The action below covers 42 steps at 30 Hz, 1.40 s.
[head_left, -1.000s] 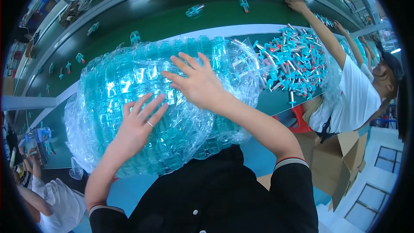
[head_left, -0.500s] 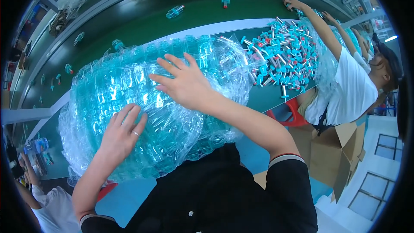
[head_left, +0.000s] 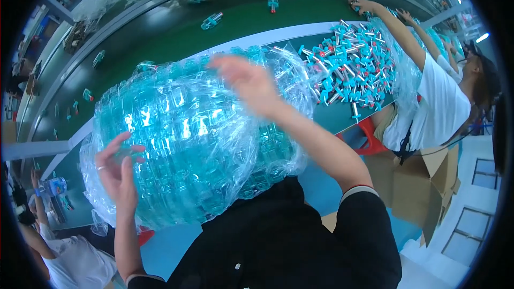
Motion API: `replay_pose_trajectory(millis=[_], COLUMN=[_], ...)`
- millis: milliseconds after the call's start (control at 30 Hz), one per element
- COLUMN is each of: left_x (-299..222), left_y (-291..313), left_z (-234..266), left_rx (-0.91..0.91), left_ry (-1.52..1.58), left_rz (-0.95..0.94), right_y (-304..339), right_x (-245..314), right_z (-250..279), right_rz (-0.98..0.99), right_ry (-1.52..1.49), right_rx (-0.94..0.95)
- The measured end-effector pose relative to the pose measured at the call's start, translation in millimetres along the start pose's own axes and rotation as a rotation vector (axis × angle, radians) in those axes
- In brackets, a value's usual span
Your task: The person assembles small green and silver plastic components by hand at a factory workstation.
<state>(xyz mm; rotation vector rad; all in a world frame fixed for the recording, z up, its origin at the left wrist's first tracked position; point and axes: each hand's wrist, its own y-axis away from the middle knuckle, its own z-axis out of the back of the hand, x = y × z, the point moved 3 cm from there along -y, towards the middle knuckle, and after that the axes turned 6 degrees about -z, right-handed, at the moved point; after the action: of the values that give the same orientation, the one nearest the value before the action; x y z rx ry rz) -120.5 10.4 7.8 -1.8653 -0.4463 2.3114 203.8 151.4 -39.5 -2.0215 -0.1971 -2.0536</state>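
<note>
A large bundle of teal translucent plastic pieces (head_left: 176, 166) in rows, wrapped in clear film, fills the space in front of me. Over its left end is my left hand (head_left: 119, 174), with a ring on one finger. Its fingers are apart and slightly curled, and nothing shows in them. My right hand (head_left: 249, 85) is above the far right part of the bundle, smeared by motion, so its fingers cannot be read. Loose clear film (head_left: 241, 155) lies crumpled on the bundle's right side. I cannot tell whether either hand touches the wrap.
A heap of small teal, silver and red parts (head_left: 356, 69) lies to the right of the bundle. Beyond runs a green conveyor belt (head_left: 241, 8) with scattered teal pieces. Co-workers (head_left: 433, 101) sit at right and lower left. Open cardboard boxes (head_left: 412, 192) stand at the lower right.
My left hand has lifted off the bundle's middle and moved left. My right hand has shifted a little to the right and blurred. Pieces on the belt have moved slightly left.
</note>
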Motion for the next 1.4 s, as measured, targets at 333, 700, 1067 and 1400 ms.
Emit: replay_pose_trajectory(millis=[333, 700, 1067, 1400], left_x=[-30.1, -4.8, 7.3, 18.5], left_y=[-50.4, -71.3, -57.9, -54.2], left_z=[-70.6, -139.2, -137.9, -139.4], left_rx=[0.272, 0.335, 0.401, 0.398], left_ry=[-0.126, -0.201, -0.103, -0.093], left_rz=[0.027, -0.321, -0.222, -0.156], right_y=[31.5, 53.0, 62.8, 64.9], right_x=[49.1, 74.0, 25.2, 27.2], right_z=[271.8, 115.1, 7.0, 1.4], right_rz=[-0.241, 0.095, -0.031, 0.036], right_ry=[1.599, 0.472, 0.096, 0.181], right_rx=[-0.393, -0.256, -0.040, -0.045])
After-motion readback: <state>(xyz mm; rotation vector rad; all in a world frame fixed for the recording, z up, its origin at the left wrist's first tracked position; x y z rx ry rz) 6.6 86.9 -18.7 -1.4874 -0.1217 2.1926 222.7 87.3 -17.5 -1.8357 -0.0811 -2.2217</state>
